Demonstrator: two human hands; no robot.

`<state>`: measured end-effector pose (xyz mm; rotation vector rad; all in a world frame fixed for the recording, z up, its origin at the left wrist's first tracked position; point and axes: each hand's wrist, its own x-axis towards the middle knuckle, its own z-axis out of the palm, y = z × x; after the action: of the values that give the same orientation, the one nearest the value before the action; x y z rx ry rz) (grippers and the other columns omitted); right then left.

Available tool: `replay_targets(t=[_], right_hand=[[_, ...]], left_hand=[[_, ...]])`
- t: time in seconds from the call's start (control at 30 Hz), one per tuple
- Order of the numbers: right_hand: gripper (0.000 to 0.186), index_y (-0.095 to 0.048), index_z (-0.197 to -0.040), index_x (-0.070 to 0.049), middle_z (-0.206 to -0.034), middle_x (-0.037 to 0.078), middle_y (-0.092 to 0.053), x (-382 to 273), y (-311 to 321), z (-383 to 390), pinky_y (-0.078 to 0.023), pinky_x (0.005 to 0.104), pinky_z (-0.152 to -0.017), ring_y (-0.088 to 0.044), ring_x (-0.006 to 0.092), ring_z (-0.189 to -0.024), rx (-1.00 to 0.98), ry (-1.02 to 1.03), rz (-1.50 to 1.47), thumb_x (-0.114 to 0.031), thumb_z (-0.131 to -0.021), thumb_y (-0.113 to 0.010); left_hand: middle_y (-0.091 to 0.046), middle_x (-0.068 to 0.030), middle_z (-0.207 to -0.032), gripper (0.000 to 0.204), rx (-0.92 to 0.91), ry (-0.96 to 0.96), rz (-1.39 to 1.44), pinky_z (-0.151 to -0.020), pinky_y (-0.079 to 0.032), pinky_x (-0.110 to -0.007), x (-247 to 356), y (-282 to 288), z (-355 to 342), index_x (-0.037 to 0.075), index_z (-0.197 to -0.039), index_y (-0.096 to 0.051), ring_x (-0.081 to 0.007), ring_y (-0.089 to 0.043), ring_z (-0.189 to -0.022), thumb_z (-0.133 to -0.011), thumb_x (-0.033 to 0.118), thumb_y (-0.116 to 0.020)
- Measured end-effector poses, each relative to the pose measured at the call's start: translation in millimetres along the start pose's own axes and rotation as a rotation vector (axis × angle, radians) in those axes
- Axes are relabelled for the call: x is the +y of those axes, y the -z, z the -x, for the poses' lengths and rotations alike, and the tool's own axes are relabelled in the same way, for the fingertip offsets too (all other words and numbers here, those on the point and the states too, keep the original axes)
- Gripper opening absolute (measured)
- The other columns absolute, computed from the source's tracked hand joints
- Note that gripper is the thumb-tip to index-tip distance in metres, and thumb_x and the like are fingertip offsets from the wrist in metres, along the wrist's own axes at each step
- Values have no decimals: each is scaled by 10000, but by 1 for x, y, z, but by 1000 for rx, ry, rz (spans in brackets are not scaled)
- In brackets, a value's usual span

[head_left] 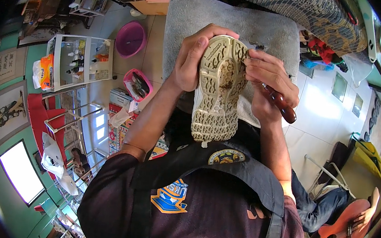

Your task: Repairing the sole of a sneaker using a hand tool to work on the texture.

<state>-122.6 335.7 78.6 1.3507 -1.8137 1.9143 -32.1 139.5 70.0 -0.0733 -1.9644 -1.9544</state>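
A worn cream-coloured shoe (215, 116) is turned sole up in front of my chest, its toe and heel pointing away and toward me. Brown dirt and wear mark the worn hollow in the middle of its tread. My left hand (190, 58) is closed round the shoe's left side, thumb along the edge. On the opposite side, my right hand (271, 78) has its fingertips bent against the sole's edge. It also grips a tool with a glossy red-brown handle (283, 107), which sticks out below the palm; the tool's working end is hidden.
Beyond the shoe lies a grey cloth-covered seat (185, 21). A pink basin (131, 39) and a pink basket (138, 85) stand on the tiled floor at left, near a white shelf (87, 60). At lower right, another person holds a reddish guitar (342, 227).
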Motion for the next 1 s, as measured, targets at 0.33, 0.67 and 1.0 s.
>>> replay_targets(t=[0.33,0.67,1.0], right_hand=[[296,-796,-994,-29,-1050,108,-809,1,-1,5,-541,453,-999,-765,337,-1142,-6,-39,-51,134,-748,-777],[325,-818,-967,-17,-1007,103,-816,10,-6,0,-582,460,-978,-774,324,-1046,-15,53,-173,-308,-930,-678],[178,-788,-964,-106,-1015,-4,-784,1,7,4,-486,394,-946,-730,249,-1084,86,36,-136,-154,-817,-700]], left_hand=[[-680,-206,-1262,729,-33,44,15,-1008,-544,-369,5,0,0,-106,-1341,-592,-247,-692,-1152,-1132,491,-231],[-667,-189,-1302,679,127,120,88,-1041,-498,-402,-7,4,10,-73,-1380,-585,-285,-647,-1178,-1093,461,-279],[-540,-174,-1430,725,2,173,229,-1166,-406,-436,-10,1,3,-19,-1482,-472,-308,-530,-1342,-1107,509,-146]])
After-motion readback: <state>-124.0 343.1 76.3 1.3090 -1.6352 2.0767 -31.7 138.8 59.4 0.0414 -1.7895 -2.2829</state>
